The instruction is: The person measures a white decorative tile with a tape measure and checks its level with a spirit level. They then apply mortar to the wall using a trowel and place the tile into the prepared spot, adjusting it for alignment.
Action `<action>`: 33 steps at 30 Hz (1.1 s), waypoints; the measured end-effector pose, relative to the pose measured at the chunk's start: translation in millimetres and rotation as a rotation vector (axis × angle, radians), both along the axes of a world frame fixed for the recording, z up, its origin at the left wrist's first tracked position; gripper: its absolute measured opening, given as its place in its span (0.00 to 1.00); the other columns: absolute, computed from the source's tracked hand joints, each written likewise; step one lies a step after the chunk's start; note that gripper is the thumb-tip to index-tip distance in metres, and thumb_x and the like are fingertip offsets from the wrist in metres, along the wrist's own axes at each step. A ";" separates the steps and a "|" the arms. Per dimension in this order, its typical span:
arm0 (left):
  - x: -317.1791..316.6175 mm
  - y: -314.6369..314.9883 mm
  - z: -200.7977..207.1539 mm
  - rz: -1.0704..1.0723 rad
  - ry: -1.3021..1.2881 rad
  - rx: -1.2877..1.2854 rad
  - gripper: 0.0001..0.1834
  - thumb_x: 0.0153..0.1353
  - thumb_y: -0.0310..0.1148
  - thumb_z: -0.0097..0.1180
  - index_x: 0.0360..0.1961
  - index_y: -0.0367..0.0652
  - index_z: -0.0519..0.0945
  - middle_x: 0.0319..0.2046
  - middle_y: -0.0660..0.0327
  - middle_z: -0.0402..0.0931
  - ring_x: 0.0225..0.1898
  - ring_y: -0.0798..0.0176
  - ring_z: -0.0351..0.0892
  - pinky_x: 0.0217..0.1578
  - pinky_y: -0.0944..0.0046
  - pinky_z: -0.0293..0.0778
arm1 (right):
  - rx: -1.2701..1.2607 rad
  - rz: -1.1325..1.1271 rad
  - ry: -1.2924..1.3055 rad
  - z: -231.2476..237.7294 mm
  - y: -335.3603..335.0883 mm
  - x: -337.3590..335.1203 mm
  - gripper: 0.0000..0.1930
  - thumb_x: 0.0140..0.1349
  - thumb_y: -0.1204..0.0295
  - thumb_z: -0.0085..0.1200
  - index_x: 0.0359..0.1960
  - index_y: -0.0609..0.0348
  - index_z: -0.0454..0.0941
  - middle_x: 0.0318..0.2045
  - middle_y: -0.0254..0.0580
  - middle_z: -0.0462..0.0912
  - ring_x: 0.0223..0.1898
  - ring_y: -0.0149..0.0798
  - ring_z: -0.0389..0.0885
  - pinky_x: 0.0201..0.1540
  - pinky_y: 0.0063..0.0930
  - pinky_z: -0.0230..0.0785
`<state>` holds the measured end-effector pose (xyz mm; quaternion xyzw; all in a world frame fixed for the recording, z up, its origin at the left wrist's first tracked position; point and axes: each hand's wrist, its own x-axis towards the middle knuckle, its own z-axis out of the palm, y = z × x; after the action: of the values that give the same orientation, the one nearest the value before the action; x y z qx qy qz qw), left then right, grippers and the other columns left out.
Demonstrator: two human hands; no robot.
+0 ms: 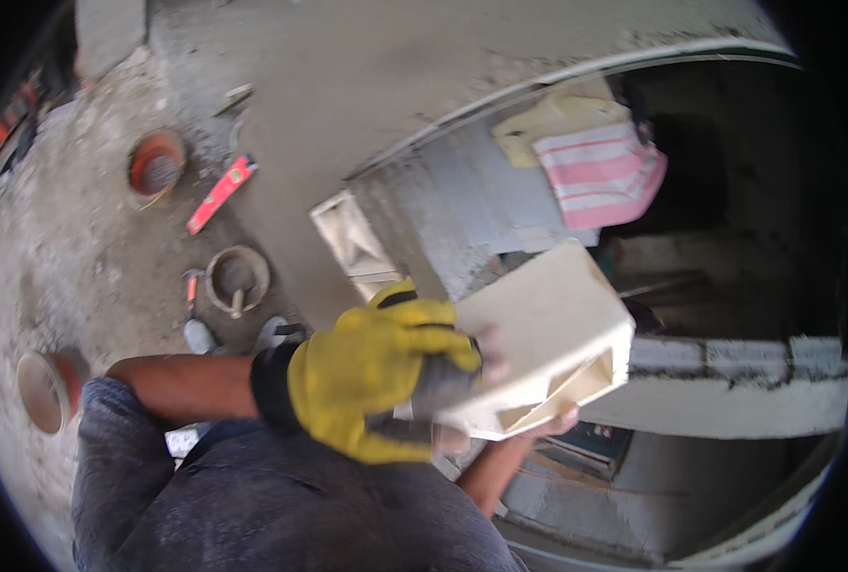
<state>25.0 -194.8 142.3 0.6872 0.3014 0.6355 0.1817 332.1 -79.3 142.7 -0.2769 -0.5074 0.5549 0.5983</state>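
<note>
My right hand [555, 421], bare, grips a cream hollow ventilation block [538, 305] by its lower edge. The block is tilted, its smooth face up and an angular opening toward me. Over its left side is my left hand [376, 372] in a yellow glove with a black cuff, smeared by motion. Its fingers and thumb curve about a dark grey patch that I cannot make out; bare fingertips seem to show beyond it. A second ventilation block [355, 243], with slanted inner walls, rests just beyond, at the edge of the concrete surface.
On the left ground are an orange bucket [157, 164], a red spirit level [222, 195], a round mortar pan [237, 279], a hammer [192, 294] and another bucket [44, 391]. A pink striped cloth [600, 172] lies far right, above a dark drop. A low block wall [729, 400] runs right.
</note>
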 end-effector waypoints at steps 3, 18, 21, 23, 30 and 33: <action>-7.4 13.2 26.6 0.014 0.047 0.093 0.29 0.53 0.46 0.66 0.52 0.39 0.81 0.51 0.51 0.78 0.56 0.45 0.73 0.51 0.51 0.70 | 0.114 -0.097 0.086 11.5 -2.5 -14.3 0.51 0.49 0.44 0.58 0.70 0.60 0.54 0.60 0.59 0.66 0.60 0.57 0.70 0.58 0.53 0.74; 16.3 59.1 -113.6 -0.511 -0.857 -0.780 0.40 0.64 0.38 0.61 0.73 0.38 0.56 0.65 0.57 0.66 0.65 0.63 0.64 0.66 0.59 0.61 | -0.114 0.084 -0.422 46.2 20.3 -72.8 0.48 0.46 0.69 0.66 0.69 0.73 0.55 0.61 0.59 0.69 0.60 0.49 0.73 0.63 0.36 0.67; 31.8 78.4 -137.2 -0.601 -0.921 -0.831 0.38 0.65 0.37 0.60 0.72 0.40 0.57 0.65 0.57 0.65 0.65 0.62 0.66 0.65 0.60 0.62 | -0.051 0.177 -0.526 55.2 44.9 -85.2 0.50 0.44 0.73 0.65 0.71 0.72 0.53 0.62 0.60 0.69 0.60 0.48 0.74 0.63 0.35 0.66; 41.3 86.1 -138.1 -0.606 -0.952 -0.863 0.34 0.63 0.40 0.63 0.66 0.39 0.67 0.60 0.55 0.73 0.63 0.64 0.68 0.64 0.62 0.63 | -0.012 0.214 -0.662 61.6 63.1 -88.7 0.51 0.44 0.74 0.65 0.72 0.73 0.52 0.62 0.60 0.70 0.59 0.48 0.75 0.63 0.34 0.66; 55.7 98.5 -139.8 -0.511 -0.765 -1.013 0.38 0.61 0.54 0.62 0.64 0.39 0.71 0.58 0.56 0.76 0.62 0.61 0.71 0.67 0.60 0.57 | -0.018 0.367 -0.954 83.6 110.8 -107.0 0.52 0.44 0.70 0.68 0.72 0.72 0.54 0.61 0.59 0.72 0.59 0.45 0.74 0.64 0.31 0.63; 62.9 99.1 -151.3 -0.830 -1.152 -0.759 0.46 0.62 0.60 0.57 0.71 0.41 0.60 0.67 0.55 0.67 0.64 0.57 0.68 0.68 0.54 0.56 | 0.343 0.374 -1.029 86.2 93.1 -98.5 0.54 0.43 0.66 0.70 0.72 0.72 0.52 0.64 0.57 0.70 0.63 0.47 0.70 0.67 0.33 0.58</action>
<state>87.9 -95.7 -9.0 0.1987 0.0758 0.6250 0.7511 233.6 13.8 228.9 -0.3159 -0.8564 0.3546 0.2025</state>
